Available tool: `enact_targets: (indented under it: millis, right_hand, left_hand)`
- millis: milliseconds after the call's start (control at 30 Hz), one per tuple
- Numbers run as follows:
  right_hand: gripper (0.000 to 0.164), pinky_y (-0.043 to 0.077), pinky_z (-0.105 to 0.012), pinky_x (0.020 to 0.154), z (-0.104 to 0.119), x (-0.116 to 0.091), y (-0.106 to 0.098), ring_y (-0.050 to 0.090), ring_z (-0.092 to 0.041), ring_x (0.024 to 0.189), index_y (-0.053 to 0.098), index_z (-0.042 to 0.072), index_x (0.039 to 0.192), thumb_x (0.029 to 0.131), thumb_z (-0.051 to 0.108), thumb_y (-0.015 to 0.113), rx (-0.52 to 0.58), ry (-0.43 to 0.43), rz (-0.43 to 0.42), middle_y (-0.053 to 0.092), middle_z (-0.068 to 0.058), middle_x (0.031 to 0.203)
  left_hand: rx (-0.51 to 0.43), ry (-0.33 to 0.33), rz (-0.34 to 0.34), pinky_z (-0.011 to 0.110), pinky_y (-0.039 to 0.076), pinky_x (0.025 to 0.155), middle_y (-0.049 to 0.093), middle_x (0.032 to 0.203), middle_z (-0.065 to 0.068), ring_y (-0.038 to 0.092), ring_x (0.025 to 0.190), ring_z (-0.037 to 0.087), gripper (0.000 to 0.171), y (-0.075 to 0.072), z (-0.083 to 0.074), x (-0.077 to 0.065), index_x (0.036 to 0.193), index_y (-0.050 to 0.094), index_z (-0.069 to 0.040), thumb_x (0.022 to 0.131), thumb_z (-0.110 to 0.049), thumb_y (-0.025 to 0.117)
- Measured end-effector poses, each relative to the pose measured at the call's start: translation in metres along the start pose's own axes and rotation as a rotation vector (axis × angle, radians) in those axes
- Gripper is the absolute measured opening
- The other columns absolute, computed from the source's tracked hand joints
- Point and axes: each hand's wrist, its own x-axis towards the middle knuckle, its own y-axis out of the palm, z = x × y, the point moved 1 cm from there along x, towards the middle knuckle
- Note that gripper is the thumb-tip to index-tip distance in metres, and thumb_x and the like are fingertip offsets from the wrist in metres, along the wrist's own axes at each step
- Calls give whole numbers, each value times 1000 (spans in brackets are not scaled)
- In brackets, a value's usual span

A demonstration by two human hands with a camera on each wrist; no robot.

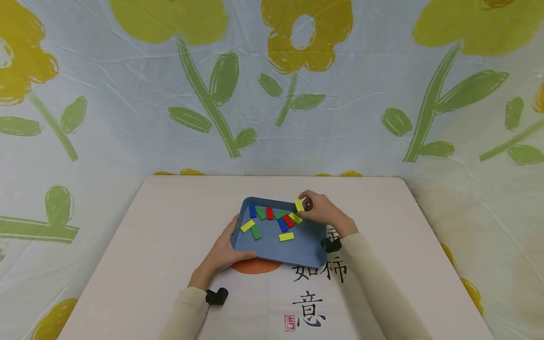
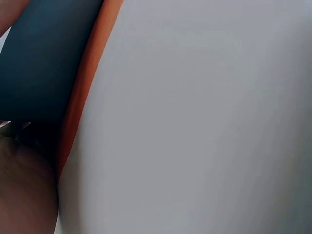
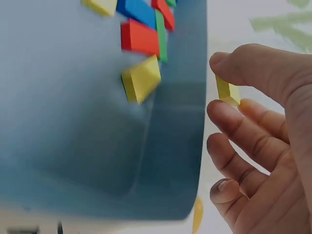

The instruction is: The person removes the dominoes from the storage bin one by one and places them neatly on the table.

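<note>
A blue-grey tray (image 1: 267, 248) lies at an angle in the middle of the head view, with several small blocks in red, blue, green and yellow spread over its floor. My left hand (image 1: 223, 250) grips its near left corner, thumb along the front rim and fingers at the left side. In the left wrist view, only the tray's dark outer wall (image 2: 44, 58) and part of the hand show. Over the far right rim, my right hand (image 1: 320, 208) pinches a yellow block (image 3: 227, 91) between thumb and fingertips. Just inside the tray, near that hand, lies another yellow block (image 3: 141, 79).
The pale table (image 1: 191, 203) carries a printed orange shape (image 1: 257, 267) and black brush characters (image 1: 310, 309), partly covered by the tray. A flower-patterned cloth (image 1: 340, 118) hangs behind and beside the table. Black bands (image 1: 216, 296) sit at both wrists.
</note>
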Motion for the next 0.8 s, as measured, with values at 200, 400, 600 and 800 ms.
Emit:
enact_targets:
  millis: [200,400,600,800]
  right_hand:
    - [51,55,-38,76,-26,-8,-17,62,-23,90,59,2,133,91,23,77,29,30,-84,67,-11,103]
    - [52,50,-34,69,-48,-20,-29,60,-24,85,57,0,135,92,24,76,54,80,-160,66,-14,103]
    - [55,50,-34,72,-71,-30,-28,59,-26,89,53,-4,137,94,22,75,62,155,-190,64,-14,103]
    - [52,52,-39,82,-88,-34,-18,62,-29,96,54,-7,134,93,17,74,70,176,-173,63,-16,103]
  left_hand:
    - [22,-13,5,63,23,123,17,173,3,22,158,33,126,0,-1,0,167,11,-26,72,-48,92]
    - [28,-25,6,64,23,123,17,173,3,21,158,32,126,1,-2,-1,167,11,-26,73,-48,91]
    - [25,-30,6,63,24,123,17,173,1,22,158,31,127,1,-1,-1,167,10,-28,72,-49,92]
    - [20,-24,6,63,24,123,18,173,0,23,157,31,127,1,-2,-2,167,10,-28,72,-49,92]
